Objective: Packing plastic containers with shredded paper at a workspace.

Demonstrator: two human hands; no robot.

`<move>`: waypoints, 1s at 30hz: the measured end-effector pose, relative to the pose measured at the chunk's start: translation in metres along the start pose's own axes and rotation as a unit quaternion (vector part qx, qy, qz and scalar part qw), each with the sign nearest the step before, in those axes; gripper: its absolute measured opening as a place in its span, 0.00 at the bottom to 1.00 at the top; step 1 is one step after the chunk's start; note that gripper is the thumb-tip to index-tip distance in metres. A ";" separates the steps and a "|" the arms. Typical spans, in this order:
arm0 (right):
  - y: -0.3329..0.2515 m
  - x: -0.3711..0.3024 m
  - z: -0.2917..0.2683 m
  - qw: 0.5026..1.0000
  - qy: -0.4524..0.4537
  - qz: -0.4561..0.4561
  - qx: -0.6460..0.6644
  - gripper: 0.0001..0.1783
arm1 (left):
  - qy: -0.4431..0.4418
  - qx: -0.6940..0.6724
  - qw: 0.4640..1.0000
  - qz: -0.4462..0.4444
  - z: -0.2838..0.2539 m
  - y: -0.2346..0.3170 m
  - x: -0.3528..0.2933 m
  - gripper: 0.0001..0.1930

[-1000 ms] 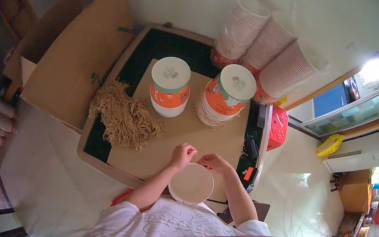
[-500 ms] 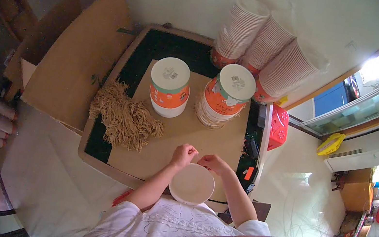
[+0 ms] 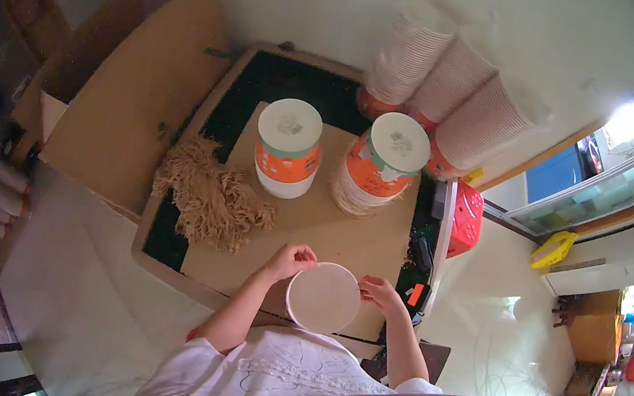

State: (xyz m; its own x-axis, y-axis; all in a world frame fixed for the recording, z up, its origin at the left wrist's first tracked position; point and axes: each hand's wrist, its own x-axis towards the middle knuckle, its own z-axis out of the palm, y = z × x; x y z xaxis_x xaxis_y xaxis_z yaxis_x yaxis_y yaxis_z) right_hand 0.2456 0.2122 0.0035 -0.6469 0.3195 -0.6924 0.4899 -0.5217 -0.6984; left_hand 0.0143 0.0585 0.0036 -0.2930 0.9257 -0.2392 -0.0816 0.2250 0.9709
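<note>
A white round paper bucket (image 3: 324, 297) sits at the table's front edge against my shirt, its open mouth facing up. My left hand (image 3: 294, 261) is at the bucket's upper left rim, its fingertips pinched together. On the other side, my right hand (image 3: 382, 294) is closed in a pinch at the right rim. Whatever the fingertips hold is too small to make out. Beyond my left hand lies a tangled heap of tan paper strands (image 3: 215, 195). Two upside-down orange, green and white buckets stand further back, the left one (image 3: 289, 149) and the right one (image 3: 384, 163), which has strands around its lower part.
Tall stacks of nested paper buckets (image 3: 472, 123) lean at the back right by the wall. A large cardboard box (image 3: 132, 88) stands left of the table. Small black items (image 3: 422, 255) lie along the right edge, near a red plastic stool (image 3: 466, 220).
My hands have moved apart, from close together above the far rim to the bucket's two sides. The bucket has shifted slightly away from me.
</note>
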 end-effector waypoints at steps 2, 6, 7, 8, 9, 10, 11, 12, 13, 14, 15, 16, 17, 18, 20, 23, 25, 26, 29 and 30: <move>0.001 0.004 0.001 1.000 0.011 0.000 -0.010 0.06 | 0.023 0.121 0.991 0.048 0.003 0.004 -0.006 0.06; 0.015 0.020 -0.004 0.999 0.017 0.003 -0.038 0.06 | 0.074 0.243 0.965 0.071 0.011 -0.004 -0.011 0.08; 0.017 0.023 -0.006 0.998 0.004 0.008 -0.068 0.06 | 0.074 0.243 0.964 0.074 0.012 -0.006 -0.011 0.08; 0.017 0.025 -0.006 0.995 -0.010 0.013 -0.097 0.06 | 0.076 0.227 0.969 0.062 0.013 -0.004 -0.013 0.08; 0.018 0.026 -0.005 0.995 -0.009 0.013 -0.097 0.06 | 0.077 0.211 0.973 0.051 0.014 -0.002 -0.015 0.08; 0.020 0.029 -0.002 0.986 0.001 0.006 -0.167 0.07 | 0.077 0.212 0.973 0.052 0.015 -0.004 -0.014 0.08; 0.019 0.031 0.002 0.971 0.010 -0.001 -0.238 0.09 | 0.081 0.228 0.969 0.050 0.016 -0.006 -0.014 0.08; 0.017 0.033 0.006 0.971 0.009 -0.003 -0.240 0.09 | 0.084 0.245 0.965 0.048 0.016 -0.007 -0.014 0.08; 0.015 0.036 0.010 0.957 -0.010 0.025 -0.288 0.08 | 0.087 0.245 0.964 0.048 0.017 -0.009 -0.016 0.08; 0.016 0.039 0.008 0.941 -0.025 0.052 -0.334 0.09 | 0.097 0.265 0.957 0.070 0.018 -0.005 -0.017 0.07; 0.018 0.042 0.004 0.941 -0.024 0.050 -0.334 0.09 | 0.107 0.284 0.948 0.092 0.020 -0.001 -0.018 0.07; 0.020 0.044 0.001 0.972 -0.057 0.032 -0.226 0.10 | 0.107 0.285 0.948 0.094 0.023 0.004 -0.019 0.07; 0.022 0.046 -0.004 0.989 -0.087 0.012 -0.115 0.13 | 0.091 0.261 0.953 0.126 0.026 0.011 -0.021 0.07; 0.024 0.047 -0.010 0.990 -0.083 0.010 -0.115 0.13 | 0.074 0.236 0.956 0.158 0.030 0.019 -0.023 0.07; 0.026 0.048 -0.020 0.964 -0.143 0.122 0.186 0.21 | 0.049 0.257 0.938 0.228 0.035 0.045 -0.023 0.08; -0.037 -0.006 0.022 0.969 -0.089 -0.146 -0.180 0.30 | 0.053 0.292 0.903 0.312 0.027 0.067 -0.036 0.12; -0.065 -0.025 0.016 0.968 -0.116 -0.149 -0.164 0.31 | 0.045 0.297 0.886 0.353 0.029 0.083 -0.037 0.14; -0.076 -0.033 0.012 0.966 -0.150 -0.149 -0.148 0.32 | 0.055 0.287 0.881 0.373 0.029 0.091 -0.040 0.15; -0.099 -0.060 0.007 0.972 -0.095 -0.146 -0.159 0.35 | 0.065 0.274 0.869 0.406 0.026 0.103 -0.043 0.17; -0.108 -0.070 0.011 0.971 -0.098 -0.146 -0.163 0.35 | 0.072 0.276 0.864 0.415 0.023 0.105 -0.045 0.18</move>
State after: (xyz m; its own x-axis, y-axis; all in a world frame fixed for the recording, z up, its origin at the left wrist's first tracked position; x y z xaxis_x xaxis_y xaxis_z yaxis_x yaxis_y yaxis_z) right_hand 0.2314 0.2376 0.1294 -0.8695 0.2423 -0.4303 0.4064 -0.1439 -0.9023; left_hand 0.0408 0.0473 0.1170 -0.1508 0.7997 0.5812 0.6689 -0.3503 0.6556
